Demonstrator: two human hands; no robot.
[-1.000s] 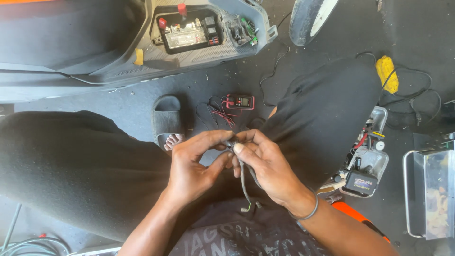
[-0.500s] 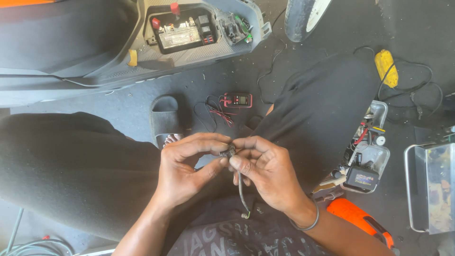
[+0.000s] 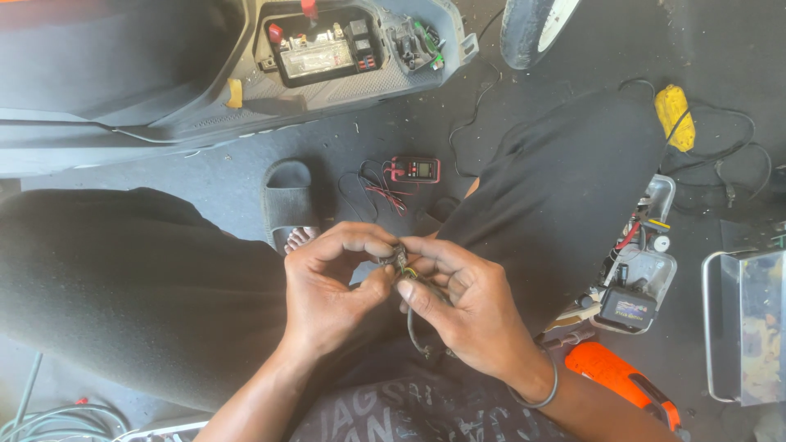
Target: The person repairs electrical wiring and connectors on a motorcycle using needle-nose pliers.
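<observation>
My left hand [image 3: 336, 286] and my right hand [image 3: 467, 307] meet in front of my lap, between my knees. Together they pinch a small dark connector [image 3: 399, 260] with short wires. Its grey cable [image 3: 415, 336] hangs down from under my right hand. Fingers of both hands are closed on the connector, thumbs pressing at its middle. A dark band circles my right wrist.
A scooter body [image 3: 164, 98] with an open battery bay [image 3: 319, 49] lies ahead. A red multimeter [image 3: 415, 169] with leads rests on the floor by my sandal [image 3: 288, 205]. Right: a tray of parts [image 3: 643, 270], an orange tool [image 3: 622, 381], a metal box [image 3: 749, 327], a yellow object [image 3: 674, 115].
Both hands stay together on the connector, with small finger shifts. The view has drifted slightly, so the hands sit a little lower and more central.
</observation>
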